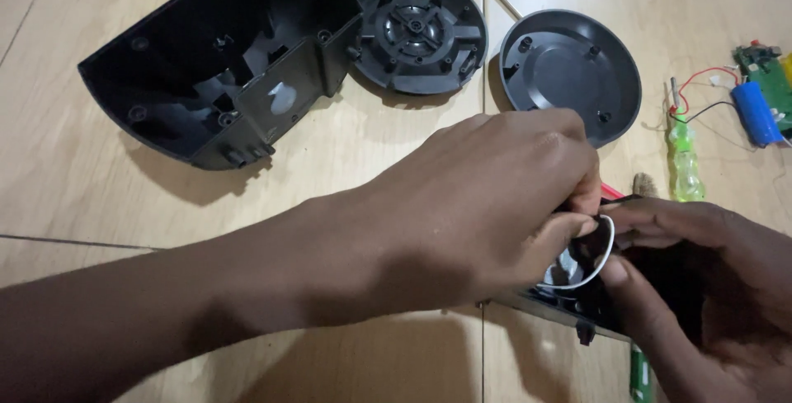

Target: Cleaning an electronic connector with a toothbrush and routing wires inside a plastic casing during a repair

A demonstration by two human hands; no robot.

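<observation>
My left hand reaches across from the left, its fingers pinched on a thin white wire loop. My right hand comes in from the lower right and grips a dark plastic device part from which the wire loops out. Both hands meet over the part and hide most of it. A bit of red shows just behind my left fingertips.
A large black curved housing shell lies open at the upper left. Beside it are a round ribbed black disc and a grey round cover. At right lie a green-handled screwdriver, a blue cylindrical battery with wires and a green circuit board.
</observation>
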